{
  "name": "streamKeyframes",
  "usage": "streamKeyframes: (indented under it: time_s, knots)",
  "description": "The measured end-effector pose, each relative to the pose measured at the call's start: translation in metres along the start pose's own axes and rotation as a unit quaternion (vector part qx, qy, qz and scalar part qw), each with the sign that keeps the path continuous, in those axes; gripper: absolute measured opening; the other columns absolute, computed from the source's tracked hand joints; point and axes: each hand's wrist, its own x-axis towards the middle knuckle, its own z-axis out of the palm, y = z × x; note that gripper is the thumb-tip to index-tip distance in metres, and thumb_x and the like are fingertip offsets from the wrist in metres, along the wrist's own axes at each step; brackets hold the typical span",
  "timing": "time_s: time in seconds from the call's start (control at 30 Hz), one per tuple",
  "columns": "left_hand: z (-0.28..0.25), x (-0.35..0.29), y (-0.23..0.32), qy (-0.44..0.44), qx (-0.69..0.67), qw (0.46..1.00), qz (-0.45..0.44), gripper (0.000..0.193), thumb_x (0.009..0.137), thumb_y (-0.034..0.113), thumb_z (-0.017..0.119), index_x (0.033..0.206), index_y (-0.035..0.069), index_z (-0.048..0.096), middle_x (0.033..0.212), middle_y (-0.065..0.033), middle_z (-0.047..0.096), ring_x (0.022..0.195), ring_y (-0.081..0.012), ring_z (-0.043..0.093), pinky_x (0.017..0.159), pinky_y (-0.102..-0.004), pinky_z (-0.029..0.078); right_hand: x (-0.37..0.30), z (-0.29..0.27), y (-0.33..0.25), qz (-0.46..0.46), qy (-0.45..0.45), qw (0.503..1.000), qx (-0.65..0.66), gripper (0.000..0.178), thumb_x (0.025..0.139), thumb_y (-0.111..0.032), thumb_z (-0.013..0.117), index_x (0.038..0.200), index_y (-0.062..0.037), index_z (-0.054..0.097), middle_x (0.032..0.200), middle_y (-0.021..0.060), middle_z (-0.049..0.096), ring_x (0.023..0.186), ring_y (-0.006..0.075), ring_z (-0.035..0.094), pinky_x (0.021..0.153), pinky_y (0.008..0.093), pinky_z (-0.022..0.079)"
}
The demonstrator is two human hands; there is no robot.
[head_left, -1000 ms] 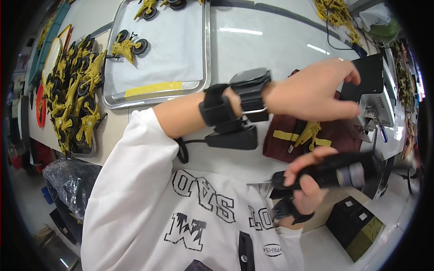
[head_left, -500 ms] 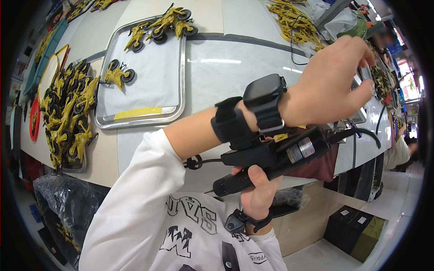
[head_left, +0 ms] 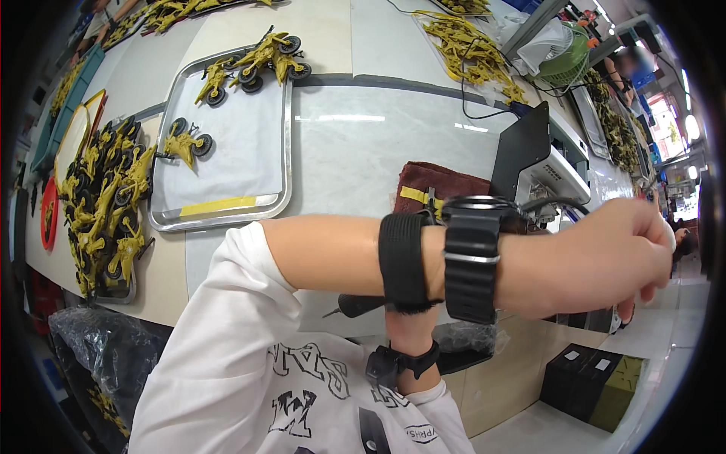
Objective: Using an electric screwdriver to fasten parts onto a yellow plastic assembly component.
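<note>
My left arm reaches across the view to the right, a black watch and strap on its wrist. My left hand (head_left: pixel 590 261) is beyond the table's near right edge, its fingers curled together; what they pinch, if anything, is hidden. Below that forearm is my right hand (head_left: pixel 411 325), mostly covered by it. From behind the forearm, the dark tapered end of an electric screwdriver (head_left: pixel 360 304) points left with its thin bit; my right hand is around its hidden body. A maroon cloth (head_left: pixel 446 179) with a yellow piece on it lies just beyond my left wrist.
A metal tray (head_left: pixel 286 170) lined with white holds several yellow toy motorcycles (head_left: pixel 184 144). More are piled at left (head_left: pixel 106 204). A machine with a black panel (head_left: pixel 522 151) stands at right. Yellow parts (head_left: pixel 465 49) lie at the back. Dark boxes (head_left: pixel 578 382) sit on the floor.
My left hand has moved right and nearer, and its fingers have curled. Its forearm now covers most of the screwdriver and my right hand. The cloth and machine have come into view.
</note>
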Motion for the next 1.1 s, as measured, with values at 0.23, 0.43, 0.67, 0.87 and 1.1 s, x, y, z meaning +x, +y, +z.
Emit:
streamKeyframes:
  time_s: [0.23,0.43,0.67,0.87,1.1]
  knots:
    - [0.016,-0.021,-0.047,0.006,-0.122,0.978,-0.167,0.021,0.077,0.021,0.052,0.077,0.000,0.055,0.063,-0.0090,0.057,0.048,-0.0142,0.055,0.042,-0.0258,0.040,0.006,-0.001,-0.005,-0.004,-0.052,0.995,-0.083,0.044,0.082,-0.020,0.063,0.121,-0.0029,0.051,0.114,0.0078,0.058,0.101,0.0248,0.058,0.087,0.0413,0.046]
    - [0.022,-0.027,-0.034,-0.095,-0.105,0.978,-0.152,0.029,0.075,0.027,0.053,0.081,-0.001,0.055,0.066,-0.0117,0.059,0.051,-0.0169,0.055,0.045,-0.0273,0.041,0.013,-0.004,-0.010,-0.014,-0.085,0.985,-0.150,0.044,0.083,-0.025,0.062,0.119,-0.0020,0.051,0.110,0.0095,0.059,0.094,0.0253,0.060,0.081,0.0416,0.048]
    - [-0.021,0.002,0.052,-0.001,-0.220,0.975,-0.007,0.026,0.077,0.029,0.054,0.086,0.006,0.048,0.063,-0.0056,0.048,0.054,-0.0190,0.049,0.056,-0.0303,0.041,0.038,0.018,-0.037,0.036,-0.222,0.974,-0.003,0.048,0.079,-0.030,0.064,0.113,0.0006,0.050,0.100,0.0139,0.059,0.064,0.0236,0.059,0.062,0.0393,0.047]
    - [-0.090,0.020,0.069,0.163,0.201,0.927,0.272,0.020,0.083,0.021,0.054,0.085,0.001,0.055,0.069,-0.0092,0.058,0.059,-0.0162,0.054,0.057,-0.0279,0.042,0.026,0.058,-0.036,0.006,-0.198,0.980,-0.035,0.053,0.072,-0.027,0.065,0.116,-0.0017,0.048,0.100,0.0084,0.056,0.051,0.0179,0.051,0.056,0.0369,0.043]
    - [-0.088,0.017,0.062,0.132,0.019,0.971,0.200,0.014,0.085,0.016,0.056,0.089,0.003,0.055,0.071,-0.0077,0.058,0.063,-0.0165,0.055,0.063,-0.0266,0.043,0.057,0.032,-0.025,0.053,-0.255,0.959,0.109,0.046,0.070,-0.020,0.066,0.108,-0.0021,0.050,0.099,0.0100,0.054,0.057,0.0215,0.053,0.061,0.0364,0.045]
